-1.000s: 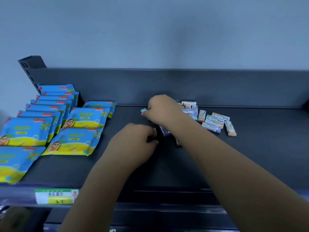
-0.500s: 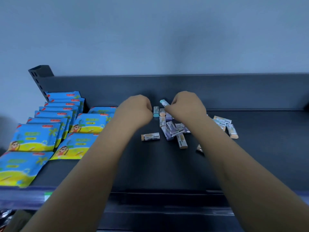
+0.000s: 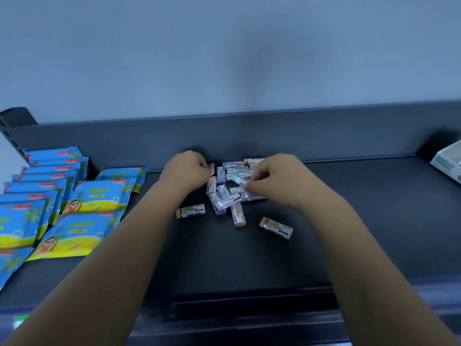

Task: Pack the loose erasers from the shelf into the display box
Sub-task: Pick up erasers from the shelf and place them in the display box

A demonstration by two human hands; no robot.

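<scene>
Several small sleeved erasers (image 3: pixel 225 193) lie in a loose heap on the dark shelf (image 3: pixel 224 255), near its back wall. Three lie apart in front: an orange one (image 3: pixel 190 211) to the left, one (image 3: pixel 238 215) in the middle and one (image 3: pixel 275 228) to the right. My left hand (image 3: pixel 185 169) is curled at the heap's left edge, its fingertips pinching an orange eraser (image 3: pixel 212 169). My right hand (image 3: pixel 272 178) is over the heap's right side and pinches a teal-tipped eraser (image 3: pixel 239 180). A pale box (image 3: pixel 447 164) shows at the far right edge.
Blue and yellow flat packets (image 3: pixel 62 196) lie in overlapping rows on the left part of the shelf. The shelf's raised back wall (image 3: pixel 324 136) runs behind the erasers. A darker lower shelf edge (image 3: pixel 237 310) sits in front.
Both hands stay at the heap, the left shifted a little toward it. The camera has moved, and the pale box has come into view at the right.
</scene>
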